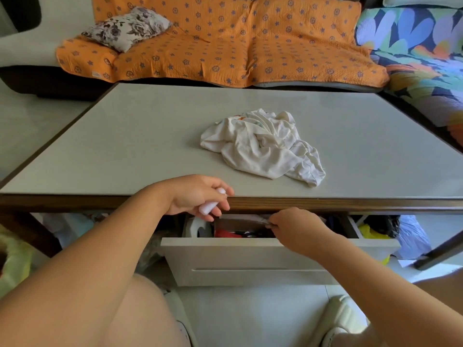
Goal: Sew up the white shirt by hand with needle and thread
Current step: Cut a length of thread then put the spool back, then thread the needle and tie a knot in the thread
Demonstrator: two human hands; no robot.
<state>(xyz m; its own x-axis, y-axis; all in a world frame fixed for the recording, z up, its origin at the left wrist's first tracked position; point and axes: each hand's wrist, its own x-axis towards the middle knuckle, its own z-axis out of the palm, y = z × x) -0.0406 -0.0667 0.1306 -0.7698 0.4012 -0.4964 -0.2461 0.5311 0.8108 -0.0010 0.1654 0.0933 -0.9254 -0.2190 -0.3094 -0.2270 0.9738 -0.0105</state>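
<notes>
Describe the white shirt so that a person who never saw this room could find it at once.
Find the large pale table in front of the orange sofa. A little right of its middle lies the white shirt, crumpled into a loose heap. It is plain white cloth, while the sofa behind it is bright and patterned.

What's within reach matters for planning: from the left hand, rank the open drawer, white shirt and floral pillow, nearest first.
1. drawer, open just below the left hand.
2. white shirt, on the table ahead-right.
3. floral pillow, on the sofa, far left.
</notes>
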